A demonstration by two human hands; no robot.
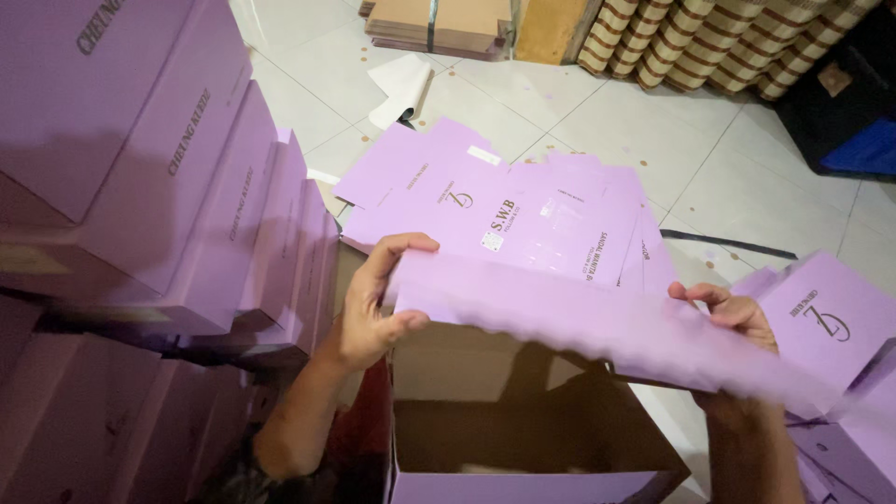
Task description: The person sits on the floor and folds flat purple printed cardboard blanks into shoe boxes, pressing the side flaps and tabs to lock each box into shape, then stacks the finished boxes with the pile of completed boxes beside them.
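While both hands grip lilac box (597, 327) | white tiled floor (747, 168)

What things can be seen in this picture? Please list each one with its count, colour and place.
box being folded: one, lilac outside and brown inside, centre, held at both ends
flat box blanks: a pile, lilac, on the floor behind it
finished boxes: a stack, count unclear, lilac, left side
more lilac blanks: several, right edge
tiled floor: white
brown cardboard bundle: one, strapped, top centre
striped rolls: many, beige and brown, top right
white sheet: one, folded, on the floor
left hand: grip on the left end of the box
right hand: grip on the right end
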